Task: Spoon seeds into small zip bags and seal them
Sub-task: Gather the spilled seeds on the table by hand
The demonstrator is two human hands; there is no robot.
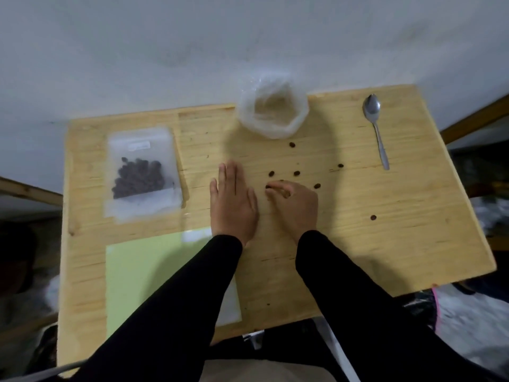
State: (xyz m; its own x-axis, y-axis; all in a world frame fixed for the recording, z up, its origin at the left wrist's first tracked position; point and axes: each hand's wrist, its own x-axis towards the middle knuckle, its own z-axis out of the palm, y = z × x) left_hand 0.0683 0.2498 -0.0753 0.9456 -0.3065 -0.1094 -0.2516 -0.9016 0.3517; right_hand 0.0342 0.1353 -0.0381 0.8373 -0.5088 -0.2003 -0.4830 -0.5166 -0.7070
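Note:
A frosted zip bag (pixel 141 172) holding dark seeds lies flat at the left of the wooden table (pixel 385 244). Several loose dark seeds (pixel 296 173) are scattered mid-table. My right hand (pixel 293 205) is over them, its fingertips curled and pinching a seed. My left hand (pixel 232 202) lies flat beside it, fingers straight on the wood. A clear open plastic bag (pixel 272 106) stands at the far edge. A metal spoon (pixel 376 128) lies at the far right, untouched.
A pale green sheet (pixel 143 277) lies at the near left, partly under my left sleeve, with a clear plastic piece (pixel 230 307) beside it. One stray seed (pixel 373 217) sits to the right. A white wall rises behind the table.

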